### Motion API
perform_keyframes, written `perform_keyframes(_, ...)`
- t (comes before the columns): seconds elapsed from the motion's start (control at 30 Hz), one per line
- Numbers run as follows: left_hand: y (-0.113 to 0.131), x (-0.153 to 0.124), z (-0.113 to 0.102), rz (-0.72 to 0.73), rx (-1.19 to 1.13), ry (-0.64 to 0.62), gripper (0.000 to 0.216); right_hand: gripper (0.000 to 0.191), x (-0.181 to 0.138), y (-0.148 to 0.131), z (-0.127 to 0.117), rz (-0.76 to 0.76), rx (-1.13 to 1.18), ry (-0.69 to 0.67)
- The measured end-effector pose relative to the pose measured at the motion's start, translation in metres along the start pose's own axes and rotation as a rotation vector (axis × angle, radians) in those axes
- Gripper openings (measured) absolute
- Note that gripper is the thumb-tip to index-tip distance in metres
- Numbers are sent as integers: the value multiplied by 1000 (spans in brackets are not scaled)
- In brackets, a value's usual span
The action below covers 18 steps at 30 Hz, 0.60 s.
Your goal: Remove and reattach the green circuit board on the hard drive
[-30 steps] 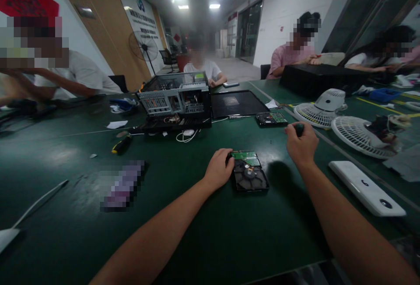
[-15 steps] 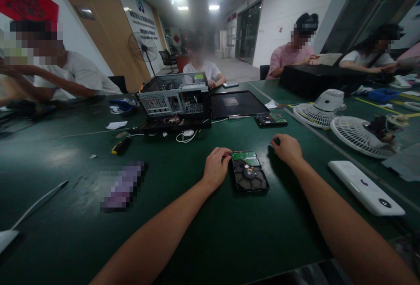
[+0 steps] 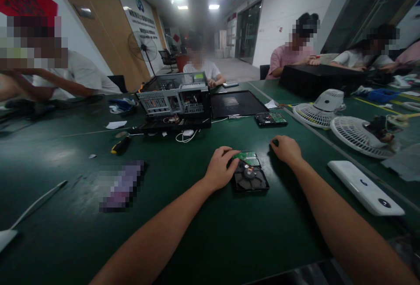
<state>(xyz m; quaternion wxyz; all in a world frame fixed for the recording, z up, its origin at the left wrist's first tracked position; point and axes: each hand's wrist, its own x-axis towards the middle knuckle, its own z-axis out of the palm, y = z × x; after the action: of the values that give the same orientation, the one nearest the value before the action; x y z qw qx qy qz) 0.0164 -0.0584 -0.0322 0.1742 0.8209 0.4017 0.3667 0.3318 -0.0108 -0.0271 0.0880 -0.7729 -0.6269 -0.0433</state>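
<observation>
A hard drive [image 3: 251, 177] lies flat on the green table, its green circuit board towards the far end and its dark metal housing nearer me. At its left edge is my left hand [image 3: 221, 170], thumb and fingers apart, with fingertips reaching over the board's left side. To the right of the drive, apart from it, my right hand [image 3: 286, 148] rests low at the table, its fingers curled together. Whatever those fingers may hold is hidden. Farther back sits a second hard drive [image 3: 271, 119], board side up.
An opened computer case [image 3: 175, 101] stands behind, beside a flat black panel [image 3: 238, 103]. A screwdriver [image 3: 120, 145] and a blurred purple object [image 3: 123, 186] lie left. Fan parts [image 3: 356, 134] and a white device [image 3: 365, 188] lie right. Several people sit around the table.
My left hand has shifted slightly right; its fingers have spread from a pinch at the drive's corner to reach over the board. My right hand has barely moved.
</observation>
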Motion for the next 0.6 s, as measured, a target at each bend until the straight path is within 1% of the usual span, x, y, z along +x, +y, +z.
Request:
perform_keyframes(0.13, 2, -1, -1, 25, 58, -128, 40, 32, 0, -2, -1, 9, -9, -16)
perform_keyframes(0.23, 1, -1, -1, 24, 94, -201, 47, 33, -1, -3, -2, 15, -14, -28)
perform_keyframes(0.37, 1, -1, -1, 20, 132, -234, 51, 32, 0, -3, -2, 21, -17, -42)
perform_keyframes(0.6, 5, 0, -5, 34, 165, -269, 52, 33, 0, -3, -2, 22, -18, -59)
